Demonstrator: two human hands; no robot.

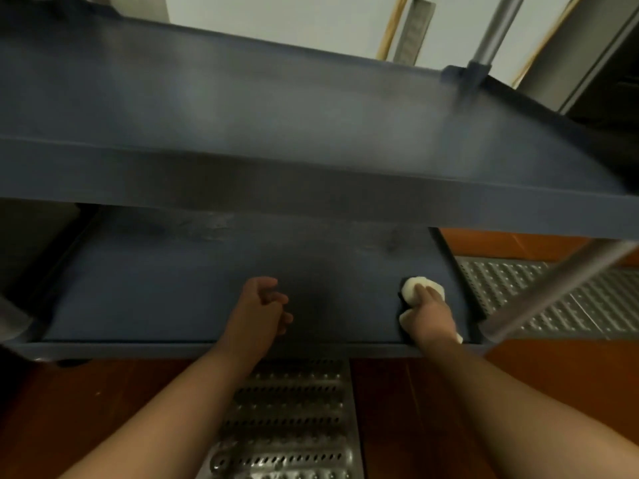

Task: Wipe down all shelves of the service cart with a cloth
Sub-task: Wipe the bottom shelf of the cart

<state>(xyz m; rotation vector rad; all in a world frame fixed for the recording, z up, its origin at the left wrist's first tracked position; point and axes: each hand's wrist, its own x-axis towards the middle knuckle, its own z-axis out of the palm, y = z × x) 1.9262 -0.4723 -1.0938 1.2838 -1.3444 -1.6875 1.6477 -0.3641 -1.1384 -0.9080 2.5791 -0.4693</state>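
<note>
A dark blue service cart fills the view. Its upper shelf (pixel 242 108) spans the top half, and a lower shelf (pixel 179 281) lies beneath it. My right hand (pixel 430 314) presses a white cloth (pixel 413 288) flat on the lower shelf near its right end, fingers lying over the cloth. My left hand (pixel 261 307) hovers over the middle of the lower shelf, its fingers loosely curled and holding nothing. Dull smears show on the lower shelf's far part.
Grey metal cart posts stand at the right front (pixel 553 292) and right rear (pixel 494 32). Perforated metal drain grates (pixel 287 420) run across the reddish tile floor (pixel 69 409) below and to the right of the cart. A pale wall is behind.
</note>
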